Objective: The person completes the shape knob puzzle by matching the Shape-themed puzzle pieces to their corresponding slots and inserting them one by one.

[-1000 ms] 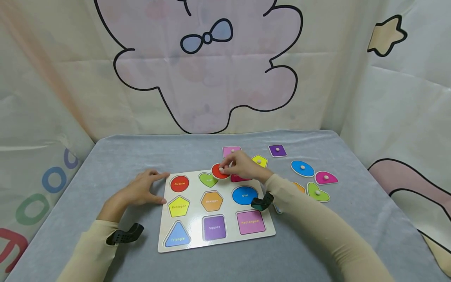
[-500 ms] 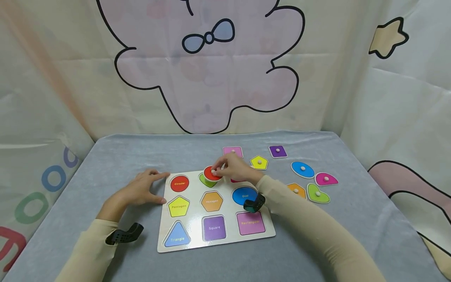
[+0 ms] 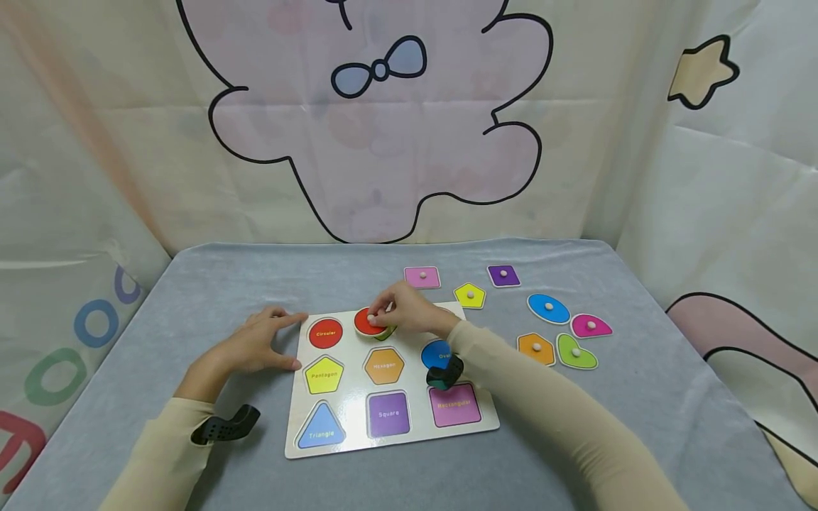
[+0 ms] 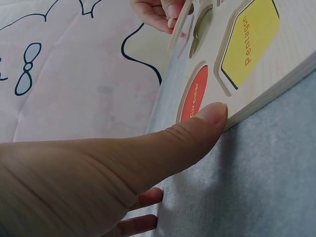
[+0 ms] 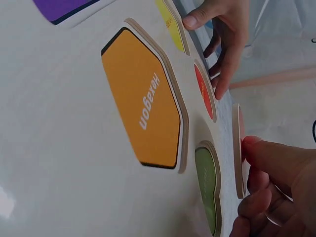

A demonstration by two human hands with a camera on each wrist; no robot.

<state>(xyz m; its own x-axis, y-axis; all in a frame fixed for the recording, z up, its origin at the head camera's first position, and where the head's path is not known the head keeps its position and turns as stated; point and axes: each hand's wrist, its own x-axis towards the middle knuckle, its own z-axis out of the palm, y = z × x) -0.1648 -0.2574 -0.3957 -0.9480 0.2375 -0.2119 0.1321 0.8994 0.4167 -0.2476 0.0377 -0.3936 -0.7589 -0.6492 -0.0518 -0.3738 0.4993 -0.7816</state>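
In the head view, a white wooden shape puzzle board (image 3: 356, 422) lies on the table, with coloured, labelled recesses. My right hand (image 3: 412, 310) pinches the knob of a red circle puzzle piece (image 3: 363, 323) between thumb and fingers. The right wrist view shows this piece (image 5: 237, 143) raised on edge, apart from the board. It partly covers the green heart recess (image 3: 387, 334); just left of it is the red "Circular" recess (image 3: 326, 333). My left hand (image 3: 252, 344) spreads along the board's left edge, index finger at the top corner and thumb (image 4: 213, 113) lower down.
Several knobbed pieces lie behind and right of the board: a pink rectangle (image 3: 422, 282), purple square (image 3: 509, 279), yellow pentagon (image 3: 469, 301), blue oval (image 3: 554, 311), magenta semicircle (image 3: 591, 331), orange hexagon (image 3: 532, 349) and green heart (image 3: 576, 359). A grey cloth (image 3: 255, 277) covers the table.
My right hand has carried the red circle piece leftward across the board's top edge, from right of the heart recess to its left side. The left hand stays in place.
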